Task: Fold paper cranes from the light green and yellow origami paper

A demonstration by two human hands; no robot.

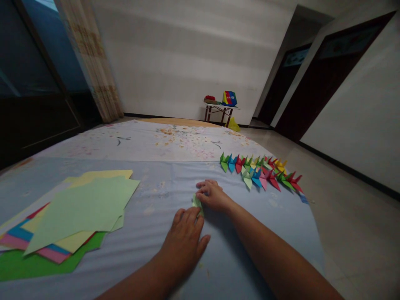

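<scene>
A small folded piece of light green paper [196, 201] lies on the cloth between my two hands, narrow and strip-like. My left hand [185, 234] lies flat with its thumb apart, its fingertips resting on the paper's near end. At the far end, my right hand [213, 196] has curled fingers pinching the paper's edge. The fingers cover part of the folds. Off to the left is a stack of coloured paper sheets [90, 204], light green on top. Rows of folded paper cranes [256, 178] in several colours stand to the right.
A pale blue flowered tablecloth [156, 241] covers the round table, whose wooden edge [181, 121] shows at the back. Beyond it, a small side table [218, 106] by the wall bears a colourful box [229, 98]. A curtain [90, 62] hangs at the left.
</scene>
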